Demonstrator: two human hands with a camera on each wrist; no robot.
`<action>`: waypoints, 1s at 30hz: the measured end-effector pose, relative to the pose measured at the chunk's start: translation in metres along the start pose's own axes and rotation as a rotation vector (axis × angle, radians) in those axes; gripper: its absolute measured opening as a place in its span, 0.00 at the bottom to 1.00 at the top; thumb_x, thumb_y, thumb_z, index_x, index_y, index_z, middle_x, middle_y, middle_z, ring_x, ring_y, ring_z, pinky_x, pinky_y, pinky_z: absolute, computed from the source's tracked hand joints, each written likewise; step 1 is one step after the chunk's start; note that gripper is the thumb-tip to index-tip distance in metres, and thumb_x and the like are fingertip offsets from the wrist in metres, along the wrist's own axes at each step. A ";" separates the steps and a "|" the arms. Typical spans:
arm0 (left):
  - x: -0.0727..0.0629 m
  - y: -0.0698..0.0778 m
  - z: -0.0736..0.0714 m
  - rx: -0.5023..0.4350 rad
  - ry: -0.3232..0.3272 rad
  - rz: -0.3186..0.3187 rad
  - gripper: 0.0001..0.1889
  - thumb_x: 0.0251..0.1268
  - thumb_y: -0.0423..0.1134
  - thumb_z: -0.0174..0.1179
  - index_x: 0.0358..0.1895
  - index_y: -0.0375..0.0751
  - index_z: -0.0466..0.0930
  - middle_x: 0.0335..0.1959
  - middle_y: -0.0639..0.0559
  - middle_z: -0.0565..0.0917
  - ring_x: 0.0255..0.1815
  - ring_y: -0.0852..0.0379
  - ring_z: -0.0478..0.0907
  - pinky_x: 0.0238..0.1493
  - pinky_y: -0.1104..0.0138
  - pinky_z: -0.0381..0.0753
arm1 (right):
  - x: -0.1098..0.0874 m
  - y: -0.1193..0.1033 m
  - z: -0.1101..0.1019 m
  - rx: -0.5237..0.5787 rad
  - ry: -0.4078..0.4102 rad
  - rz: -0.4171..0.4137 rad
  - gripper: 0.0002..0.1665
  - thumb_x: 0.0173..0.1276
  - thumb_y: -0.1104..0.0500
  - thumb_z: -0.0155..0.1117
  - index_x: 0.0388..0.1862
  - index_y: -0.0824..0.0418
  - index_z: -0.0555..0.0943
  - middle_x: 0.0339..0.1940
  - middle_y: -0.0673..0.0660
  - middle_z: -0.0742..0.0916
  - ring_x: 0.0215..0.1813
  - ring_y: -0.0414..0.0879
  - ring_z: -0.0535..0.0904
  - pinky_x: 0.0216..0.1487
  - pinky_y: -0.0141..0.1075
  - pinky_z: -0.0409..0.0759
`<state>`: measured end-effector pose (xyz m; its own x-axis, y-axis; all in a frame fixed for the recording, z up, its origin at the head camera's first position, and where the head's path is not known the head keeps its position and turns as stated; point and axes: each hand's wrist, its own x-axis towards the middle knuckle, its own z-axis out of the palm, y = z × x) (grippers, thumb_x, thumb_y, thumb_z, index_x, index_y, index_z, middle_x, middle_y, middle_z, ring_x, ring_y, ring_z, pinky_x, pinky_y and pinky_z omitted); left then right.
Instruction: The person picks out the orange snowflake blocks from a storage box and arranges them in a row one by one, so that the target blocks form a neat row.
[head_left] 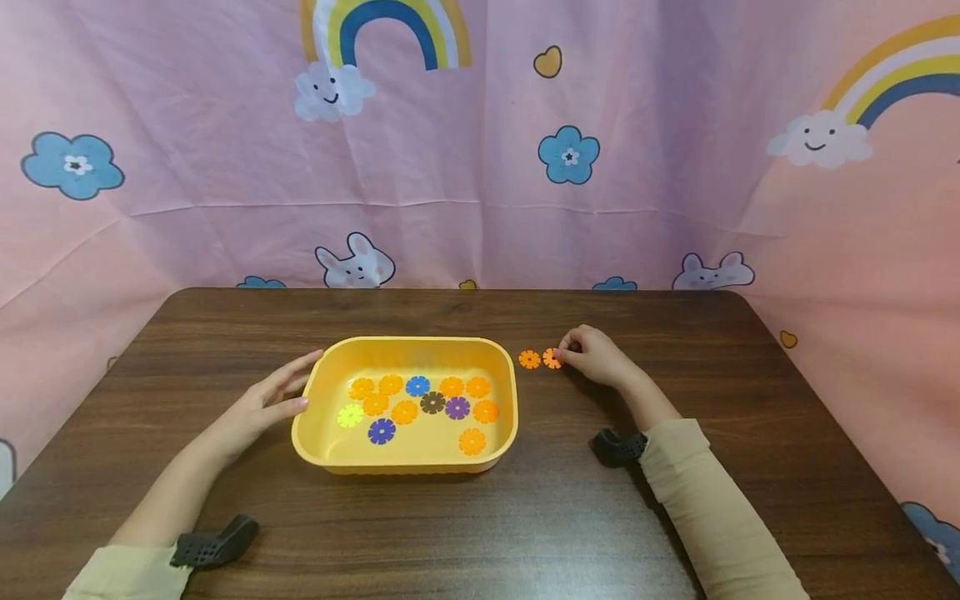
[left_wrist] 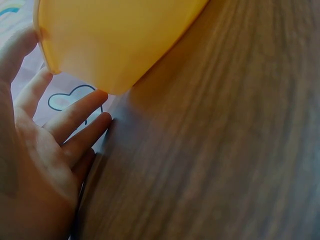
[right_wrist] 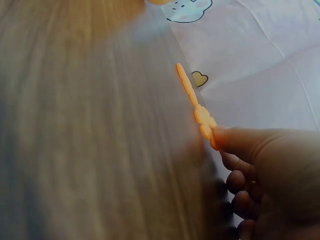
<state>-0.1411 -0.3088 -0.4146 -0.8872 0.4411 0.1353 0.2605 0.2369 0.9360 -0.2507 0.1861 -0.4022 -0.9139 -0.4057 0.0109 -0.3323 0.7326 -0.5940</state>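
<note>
A yellow plastic tub (head_left: 420, 457) stands on the table, holding several notched plastic discs, mostly orange, with blue, purple, brown and yellow-green ones among them. My left hand (head_left: 258, 410) touches the tub's left end with fairly straight, spread fingers; in the left wrist view the fingertips (left_wrist: 100, 97) meet its outer wall. To the right of the tub, my right hand (head_left: 596, 357) pinches an orange notched disc (head_left: 551, 358) between thumb and finger. Another orange disc (head_left: 529, 359) lies just left of it. The right wrist view shows the pinched disc (right_wrist: 203, 122) tilted, close to the other one.
The dark wooden table (head_left: 450, 533) reaches back to a pink curtain (head_left: 480, 167) printed with rainbows, clouds and rabbits. Black straps (head_left: 216, 543) sit around the wrists.
</note>
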 end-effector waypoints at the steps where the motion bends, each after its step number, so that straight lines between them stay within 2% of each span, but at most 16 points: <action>1: 0.000 0.000 0.000 0.000 0.000 -0.002 0.32 0.71 0.29 0.47 0.76 0.42 0.50 0.67 0.38 0.68 0.60 0.65 0.71 0.52 0.71 0.72 | 0.000 0.000 0.000 -0.006 0.001 0.000 0.09 0.70 0.58 0.60 0.34 0.63 0.80 0.35 0.57 0.76 0.36 0.50 0.70 0.38 0.41 0.67; 14: 0.000 -0.002 -0.001 -0.005 0.001 -0.016 0.32 0.72 0.30 0.47 0.76 0.43 0.50 0.66 0.47 0.71 0.59 0.64 0.73 0.52 0.70 0.73 | 0.004 0.001 0.002 -0.089 0.034 -0.019 0.07 0.69 0.60 0.61 0.32 0.63 0.81 0.34 0.56 0.78 0.38 0.50 0.72 0.43 0.43 0.69; 22: -0.001 0.000 0.000 -0.026 -0.021 0.006 0.32 0.71 0.28 0.47 0.76 0.41 0.50 0.64 0.55 0.73 0.59 0.63 0.73 0.51 0.70 0.73 | 0.002 -0.001 0.003 -0.075 0.034 -0.009 0.08 0.68 0.60 0.61 0.32 0.63 0.80 0.34 0.56 0.78 0.38 0.50 0.72 0.43 0.44 0.69; 30: 0.000 0.002 0.000 -0.009 -0.006 -0.013 0.32 0.72 0.30 0.47 0.76 0.43 0.50 0.64 0.53 0.72 0.58 0.63 0.73 0.51 0.70 0.73 | 0.001 -0.002 0.001 -0.022 0.057 0.018 0.08 0.68 0.59 0.63 0.33 0.63 0.80 0.34 0.56 0.77 0.37 0.50 0.71 0.41 0.41 0.68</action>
<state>-0.1409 -0.3088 -0.4129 -0.8881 0.4435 0.1209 0.2455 0.2353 0.9404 -0.2506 0.1836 -0.4016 -0.9313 -0.3613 0.0464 -0.3204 0.7517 -0.5764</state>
